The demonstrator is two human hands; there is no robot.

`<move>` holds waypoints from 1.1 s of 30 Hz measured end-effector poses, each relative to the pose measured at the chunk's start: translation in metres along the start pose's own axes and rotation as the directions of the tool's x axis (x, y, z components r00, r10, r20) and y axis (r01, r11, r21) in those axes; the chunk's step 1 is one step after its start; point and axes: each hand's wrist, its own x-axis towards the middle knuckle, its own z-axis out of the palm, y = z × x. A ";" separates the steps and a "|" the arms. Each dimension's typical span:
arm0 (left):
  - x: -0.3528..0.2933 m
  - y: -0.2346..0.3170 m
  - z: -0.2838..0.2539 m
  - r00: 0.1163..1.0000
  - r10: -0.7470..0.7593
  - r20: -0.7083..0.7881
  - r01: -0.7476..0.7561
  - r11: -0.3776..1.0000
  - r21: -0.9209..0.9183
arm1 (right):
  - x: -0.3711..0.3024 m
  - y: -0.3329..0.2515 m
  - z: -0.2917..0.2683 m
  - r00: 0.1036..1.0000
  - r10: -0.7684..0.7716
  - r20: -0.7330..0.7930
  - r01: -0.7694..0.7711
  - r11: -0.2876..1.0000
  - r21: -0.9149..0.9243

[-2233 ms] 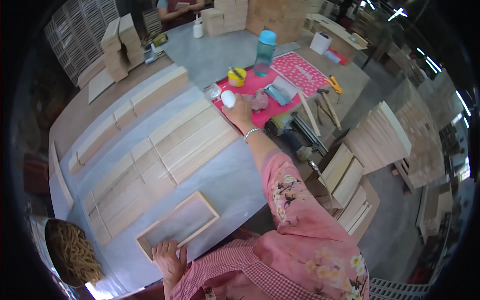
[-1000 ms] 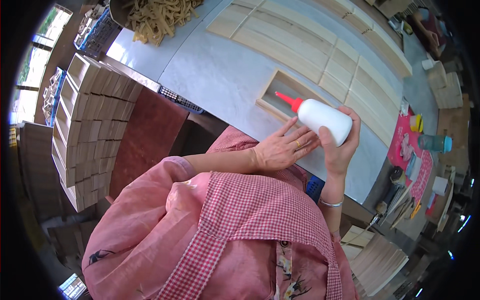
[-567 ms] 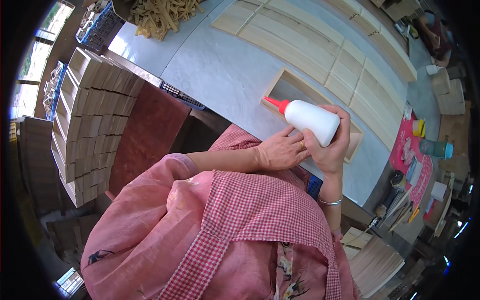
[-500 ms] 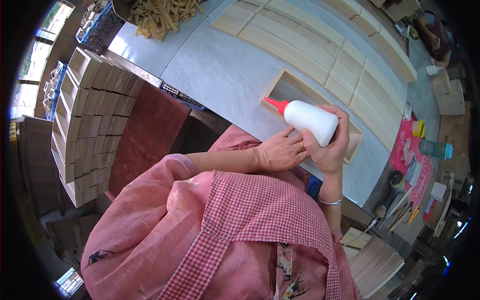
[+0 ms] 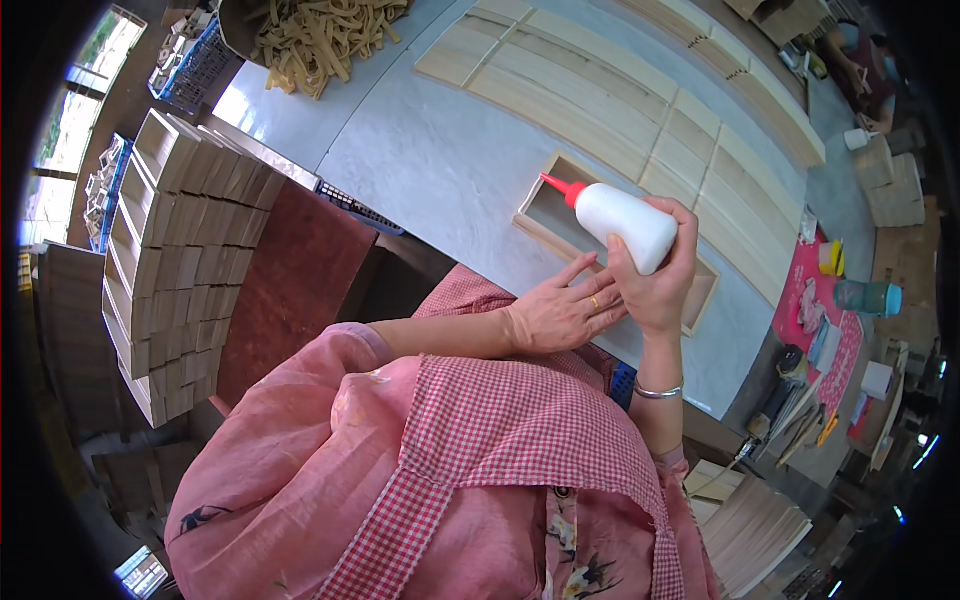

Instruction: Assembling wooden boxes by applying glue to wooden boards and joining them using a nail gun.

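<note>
A white squeeze bottle (image 5: 625, 224) with a red pointed nozzle is gripped in my right hand (image 5: 660, 272). It lies tilted, its tip pointing to the left over a shallow rectangular wooden frame (image 5: 530, 232). The tip hangs above the frame's far left corner; whether it touches cannot be told. My left hand (image 5: 565, 312) rests at the near side of the frame, fingers stretched out and thumb apart, with a ring on one finger. Both hands and the bottle hide part of the frame's near and right sides.
Flat wooden panels (image 5: 590, 85) lie in rows across the grey table (image 5: 400, 150). A container of rubber bands (image 5: 325, 40) stands far left. Stacked wooden boxes (image 5: 185, 250) rise at left. A teal bottle (image 5: 865, 297) and pink cloth (image 5: 805, 290) are at right. Another person (image 5: 865, 75) sits far right.
The bottle's nozzle has shifted slightly right and up, nearer the frame's far corner. My left hand's fingers have spread a little. The view has also shifted slightly.
</note>
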 end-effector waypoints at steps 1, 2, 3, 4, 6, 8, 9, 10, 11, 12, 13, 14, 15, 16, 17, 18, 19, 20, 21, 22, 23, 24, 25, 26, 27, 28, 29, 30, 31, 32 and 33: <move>0.000 0.000 0.000 1.000 -0.007 0.000 0.007 1.000 0.000 | 0.003 0.001 0.001 1.000 -0.011 -0.013 0.011 1.000 -0.014; -0.001 0.001 0.000 1.000 -0.014 0.001 0.014 1.000 -0.001 | 0.005 0.002 0.001 0.999 -0.023 -0.025 0.022 0.999 -0.029; -0.001 0.001 -0.001 1.000 -0.020 0.001 0.020 1.000 -0.001 | 0.008 0.003 0.001 0.999 -0.035 -0.038 0.034 0.998 -0.045; -0.001 0.001 -0.001 1.000 -0.026 0.000 0.026 1.000 -0.002 | 0.010 0.004 0.001 0.998 -0.047 -0.051 0.044 0.997 -0.061; -0.002 0.002 -0.001 1.000 -0.022 -0.004 0.022 1.000 -0.001 | 0.013 0.006 0.002 0.996 -0.059 -0.060 0.054 0.996 -0.075; -0.002 0.002 -0.002 1.000 -0.025 -0.008 0.025 1.000 -0.001 | 0.015 0.007 0.001 0.995 -0.075 -0.071 0.068 0.993 -0.100; -0.001 0.002 -0.002 1.000 -0.026 -0.010 0.026 1.000 -0.001 | 0.016 0.007 0.000 0.994 -0.083 -0.076 0.074 0.991 -0.113; -0.001 0.001 -0.002 1.000 -0.023 -0.010 0.023 1.000 -0.001 | 0.016 0.007 -0.001 0.993 -0.084 -0.079 0.075 0.991 -0.114; -0.001 0.001 -0.003 1.000 -0.025 -0.008 0.025 1.000 0.000 | 0.015 0.007 -0.003 0.993 -0.080 -0.085 0.069 0.991 -0.117; 0.000 0.001 -0.004 1.000 -0.028 -0.005 0.028 1.000 0.001 | 0.014 0.007 -0.006 0.993 -0.075 -0.092 0.063 0.991 -0.119; 0.000 0.001 -0.004 1.000 -0.030 -0.003 0.030 1.000 0.001 | 0.012 0.007 -0.009 0.993 -0.069 -0.098 0.057 0.991 -0.122; 0.000 0.002 -0.004 0.999 -0.032 0.000 0.032 0.999 0.001 | 0.011 0.007 -0.012 0.992 -0.063 -0.105 0.050 0.991 -0.125; 0.001 0.002 -0.004 1.000 -0.028 -0.001 0.028 1.000 -0.003 | 0.009 0.007 -0.016 0.992 -0.063 -0.109 0.049 0.990 -0.130; 0.001 0.002 -0.003 0.999 -0.034 -0.008 0.034 0.999 0.000 | 0.006 0.006 -0.020 0.992 -0.050 -0.114 0.033 0.989 -0.144; 0.001 0.002 -0.002 0.999 -0.040 -0.014 0.040 0.999 0.002 | 0.004 0.004 -0.025 0.992 -0.037 -0.119 0.018 0.987 -0.158; 0.001 0.002 -0.002 0.999 -0.045 -0.021 0.045 0.999 0.003 | 0.001 0.003 -0.030 0.992 -0.023 -0.126 0.001 0.985 -0.172; 0.002 0.003 -0.001 0.998 -0.050 -0.027 0.050 0.999 0.004 | -0.002 0.003 -0.034 0.991 -0.009 -0.132 -0.016 0.982 -0.187; 0.002 0.003 -0.002 0.999 -0.045 -0.028 0.045 0.999 -0.001 | -0.004 0.003 -0.038 0.990 -0.008 -0.137 -0.019 0.981 -0.192; 0.003 0.003 -0.003 0.999 -0.049 -0.023 0.049 0.999 -0.002 | -0.007 0.003 -0.042 0.989 -0.019 -0.145 -0.011 0.978 -0.208; 0.003 0.003 -0.005 0.998 -0.053 -0.019 0.053 0.999 -0.002 | -0.010 0.004 -0.046 0.988 -0.031 -0.153 -0.004 0.974 -0.225; 0.004 0.003 -0.007 0.998 -0.056 -0.014 0.056 0.998 -0.003 | -0.013 0.004 -0.050 0.986 -0.042 -0.160 0.002 0.970 -0.241; 0.004 0.003 -0.008 0.998 -0.060 -0.010 0.060 0.998 -0.004 | -0.016 0.004 -0.054 0.984 -0.053 -0.168 0.008 0.966 -0.258; 0.004 0.004 -0.008 0.999 -0.053 -0.009 0.053 0.999 -0.010 | -0.019 0.004 -0.058 0.983 -0.051 -0.174 0.004 0.965 -0.263; 0.004 0.004 -0.007 0.998 -0.059 -0.007 0.059 0.998 -0.008 | -0.022 0.003 -0.062 0.981 -0.042 -0.188 -0.011 0.963 -0.269; 0.004 0.004 -0.007 0.998 -0.065 -0.005 0.065 0.998 -0.006 | -0.025 0.002 -0.066 0.979 -0.032 -0.202 -0.025 0.961 -0.274; 0.004 0.005 -0.006 0.997 -0.071 -0.002 0.071 0.997 -0.004 | -0.029 0.001 -0.070 0.976 -0.023 -0.216 -0.039 0.960 -0.279; 0.004 0.005 -0.006 0.997 -0.078 0.000 0.078 0.997 -0.002 | -0.032 0.000 -0.074 0.973 -0.013 -0.229 -0.053 0.958 -0.283; 0.004 0.005 -0.006 0.998 -0.068 -0.001 0.068 0.998 -0.010 | -0.035 0.000 -0.078 0.971 -0.011 -0.238 -0.060 0.955 -0.290; 0.004 0.006 -0.006 0.997 -0.072 0.015 0.072 0.997 -0.015 | -0.039 0.000 -0.083 0.967 -0.011 -0.255 -0.070 0.950 -0.304; 0.004 0.006 -0.006 0.997 -0.076 0.031 0.076 0.997 -0.019 | -0.042 0.000 -0.088 0.962 -0.010 -0.272 -0.080 0.945 -0.318; 0.004 0.006 -0.006 0.996 -0.079 0.046 0.081 0.996 -0.023 | -0.046 0.000 -0.093 0.957 -0.010 -0.289 -0.090 0.939 -0.331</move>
